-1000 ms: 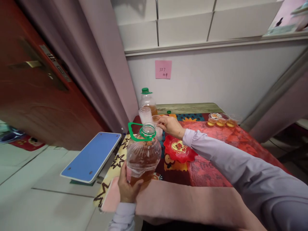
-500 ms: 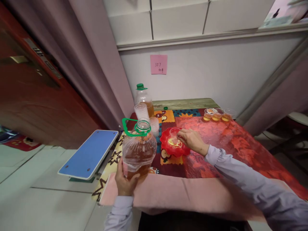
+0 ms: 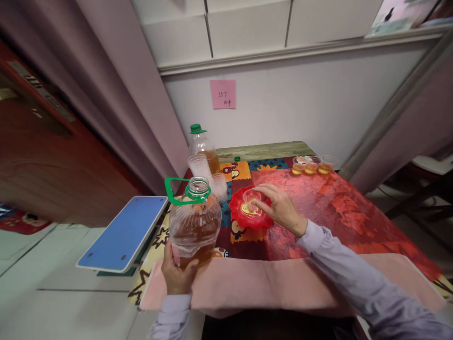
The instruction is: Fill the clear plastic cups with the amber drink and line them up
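Note:
My left hand point(image 3: 180, 271) is wrapped round the lower side of a big clear plastic jug point(image 3: 195, 226). The jug has no cap, a green handle at its neck, and amber liquid inside. A small clear plastic cup point(image 3: 252, 198) stands in a red scalloped dish point(image 3: 244, 219). Just right of that cup, my right hand point(image 3: 283, 210) has its thumb and fingers apart, with nothing gripped; whether a fingertip touches the rim, I cannot tell. Behind the open jug are two stacks of clear cups point(image 3: 200, 166).
A second jug with a green cap point(image 3: 212, 160) stands at the back left. Three cups holding amber liquid point(image 3: 311, 167) stand at the back right. A loose green cap point(image 3: 237, 159) lies near the wall. Pink cloth point(image 3: 247, 283) covers the table's front edge. A blue board point(image 3: 122, 233) is at the left.
My right hand has let go of the small cup, which now stands in the red dish, and its fingers have spread. The left hand stays on the jug. The whole view has shifted slightly.

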Demonstrator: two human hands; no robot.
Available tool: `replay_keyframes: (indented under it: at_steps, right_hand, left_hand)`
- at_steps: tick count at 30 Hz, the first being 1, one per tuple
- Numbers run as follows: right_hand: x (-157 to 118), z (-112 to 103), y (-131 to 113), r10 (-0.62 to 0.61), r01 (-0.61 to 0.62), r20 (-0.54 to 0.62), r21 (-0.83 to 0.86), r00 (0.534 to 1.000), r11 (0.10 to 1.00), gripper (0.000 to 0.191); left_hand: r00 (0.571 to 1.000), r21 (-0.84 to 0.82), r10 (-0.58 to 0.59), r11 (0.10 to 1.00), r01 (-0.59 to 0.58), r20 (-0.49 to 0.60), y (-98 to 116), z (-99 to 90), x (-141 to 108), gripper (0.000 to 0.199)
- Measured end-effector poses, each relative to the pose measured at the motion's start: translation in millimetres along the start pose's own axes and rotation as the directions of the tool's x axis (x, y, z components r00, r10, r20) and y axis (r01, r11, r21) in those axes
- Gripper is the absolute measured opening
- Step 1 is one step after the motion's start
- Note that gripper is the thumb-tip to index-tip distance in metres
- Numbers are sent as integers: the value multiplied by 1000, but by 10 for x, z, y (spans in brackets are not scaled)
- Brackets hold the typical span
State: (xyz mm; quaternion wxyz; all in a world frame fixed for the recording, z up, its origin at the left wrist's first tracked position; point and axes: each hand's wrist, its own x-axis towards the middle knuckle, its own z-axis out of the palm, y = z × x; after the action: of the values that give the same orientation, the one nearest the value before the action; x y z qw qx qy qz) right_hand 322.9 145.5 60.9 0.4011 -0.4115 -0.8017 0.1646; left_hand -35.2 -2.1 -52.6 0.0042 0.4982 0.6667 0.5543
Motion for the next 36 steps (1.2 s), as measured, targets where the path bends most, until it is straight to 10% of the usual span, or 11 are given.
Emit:
replay_keyframes:
  at_steps: [6, 10, 16, 20, 24, 30, 36]
  right_hand:
    - [7, 507, -556, 110, -103, 31, 661, 993, 743, 71]
    - [30, 732, -775, 33, -76, 72, 770, 997, 634, 99]
    - [20, 727, -726, 64, -105, 84, 826, 994, 553, 85]
    - [-24, 752, -625, 101, -125, 83, 818, 991, 562, 78]
    - [-67, 774, -582, 111, -102, 43, 784, 993, 612, 74]
    - [-114, 702, -544, 137, -83, -13, 741, 990, 666, 70]
    - [-141, 616, -528, 114, -88, 8, 684, 993, 724, 59]
  left_hand:
    - [993, 39, 116, 993, -116, 2, 119, -5, 22, 111]
    - [985, 28, 160, 986, -162, 58, 277, -20, 61, 110]
    - [979, -65, 92, 995, -81, 180, 468, -62, 118, 111]
    - [973, -359, -185, 906, 223, 135, 521, -63, 184, 95]
    - [834, -497, -543, 698, 516, 103, 425, -37, 215, 64]
    - [825, -418, -516, 713, 563, 230, 324, 83, 93, 53]
    - [694, -544, -607, 457, 704, 387, 416, 238, 122, 47]
